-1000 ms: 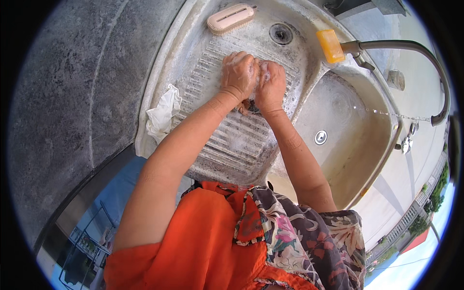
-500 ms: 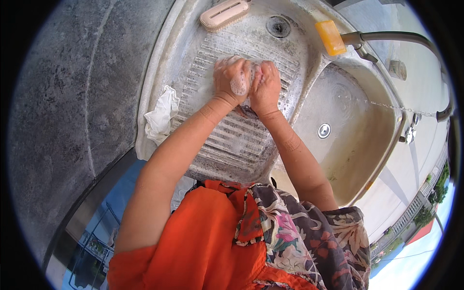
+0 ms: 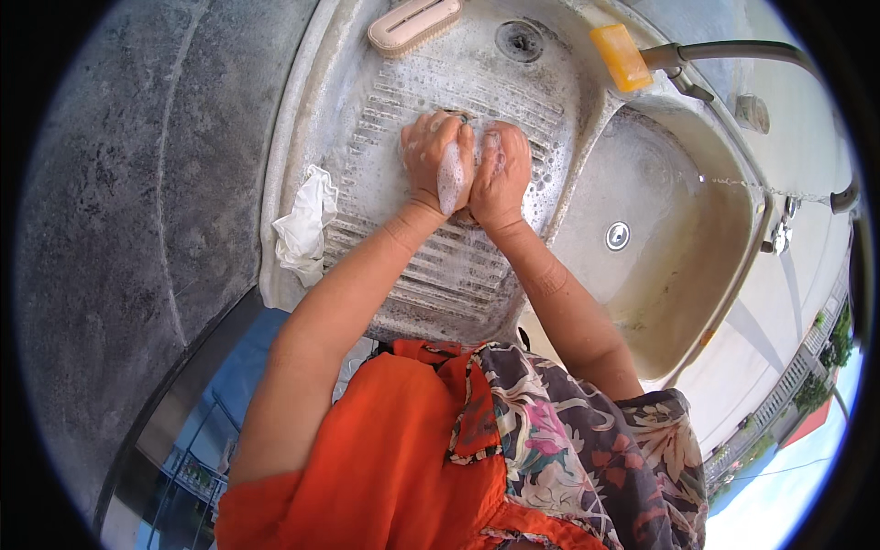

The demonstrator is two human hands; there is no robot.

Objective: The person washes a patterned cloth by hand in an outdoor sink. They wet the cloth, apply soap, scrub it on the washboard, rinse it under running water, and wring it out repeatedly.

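Over the ribbed washboard (image 3: 426, 284) of a stone sink, my left hand (image 3: 434, 160) and my right hand (image 3: 500, 174) are pressed side by side. Both are closed, fingers curled in, with soap suds on them; a thick streak of white foam (image 3: 450, 181) lies along the left thumb. What they grip is mostly hidden: only small dark, wet bits show past the fingers and below the wrists, too little to name. Suds and bubbles spread over the ridges around them. A pinkish scrub brush (image 3: 414, 25) lies bristles down beyond my left hand.
Crumpled white cloth (image 3: 306, 225) rests on the washboard's left rim. An orange soap bar (image 3: 621, 57) sits on the far divider beside a grey pipe (image 3: 742, 52). At right is a basin (image 3: 660, 302) with a drain, and a tap (image 3: 845, 197) running a thin stream into it.
Both hands have shifted slightly down toward me, still pressed together. The foam on the left thumb now stretches into a longer streak. The view has moved a little.
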